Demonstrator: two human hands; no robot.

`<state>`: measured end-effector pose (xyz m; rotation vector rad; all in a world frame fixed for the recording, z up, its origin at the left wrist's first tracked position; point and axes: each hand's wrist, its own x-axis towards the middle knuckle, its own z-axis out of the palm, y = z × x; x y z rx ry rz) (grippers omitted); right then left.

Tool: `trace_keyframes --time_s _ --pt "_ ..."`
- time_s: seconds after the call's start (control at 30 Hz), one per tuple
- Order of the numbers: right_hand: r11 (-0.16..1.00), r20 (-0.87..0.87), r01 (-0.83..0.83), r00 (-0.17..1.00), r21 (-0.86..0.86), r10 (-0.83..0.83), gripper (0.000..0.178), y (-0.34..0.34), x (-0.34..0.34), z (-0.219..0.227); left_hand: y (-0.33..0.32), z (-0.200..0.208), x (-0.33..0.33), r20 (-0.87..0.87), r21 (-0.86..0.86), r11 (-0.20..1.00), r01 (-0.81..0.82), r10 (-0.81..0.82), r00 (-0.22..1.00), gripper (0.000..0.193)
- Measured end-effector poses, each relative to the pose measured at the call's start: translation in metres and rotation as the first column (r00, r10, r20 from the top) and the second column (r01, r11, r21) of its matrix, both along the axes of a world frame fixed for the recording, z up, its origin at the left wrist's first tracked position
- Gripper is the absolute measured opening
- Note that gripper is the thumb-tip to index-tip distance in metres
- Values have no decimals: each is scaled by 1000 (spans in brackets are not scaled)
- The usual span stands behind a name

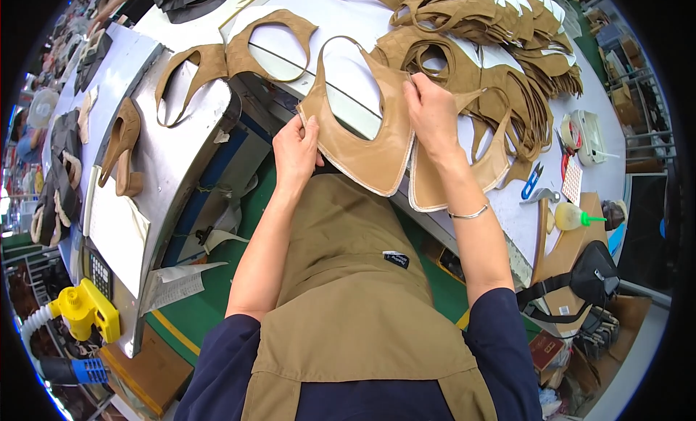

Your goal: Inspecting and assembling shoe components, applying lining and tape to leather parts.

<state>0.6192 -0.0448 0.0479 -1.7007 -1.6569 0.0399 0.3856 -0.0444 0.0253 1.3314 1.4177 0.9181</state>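
Leather piece (362, 160): is hanging between both hands, above the lap and before the near table edge; its smooth tan side is facing up to the camera, its thin strap is arching at the far end, and a pale border is running along its lower rim.
Left hand (296, 149): is closing in a pinch, thumb pressing against curled fingers, and is gripping the left edge of it.
Right hand (435, 113): is also pinching nearly closed, holding the right edge, a metal bracelet (471, 213) circling the wrist.
Second piece (426, 182): is hanging just beside the first, partly passing behind the right forearm; whether the two are joining, I cannot tell.
Brown stacks (522, 88): are lying fanned out on the right-hand table (518, 211).
Brown loops (210, 62): are stretching across the far-left corner, one resting on the left-hand table (181, 153).
Left side: a heeled shoe (125, 135) is lying beyond white paper (119, 229) and a calculator (96, 271).
Right side: a blue-handled tool (531, 182) is lying near a green-tipped bottle (568, 217).
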Motion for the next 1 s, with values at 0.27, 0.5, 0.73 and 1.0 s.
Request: trace_keyframes --time_s 0.27,0.5,0.73,1.0 --pt "929 -195 370 909 -26 -368 23 -113 74 38 6 -14 -11 81 -22 1000 1 1 997 30" --pt "818 -497 394 654 -420 -570 28 -168 92 8 12 -24 -12 46 -7 1000 -4 4 999 32" --pt "839 -340 423 777 -343 -530 29 -154 100 -6 9 -22 -11 39 -5 1000 23 -22 999 33" --pt "861 -338 475 792 -184 -509 21 -148 84 -2 6 -16 -6 19 2 997 81 -81 997 26"
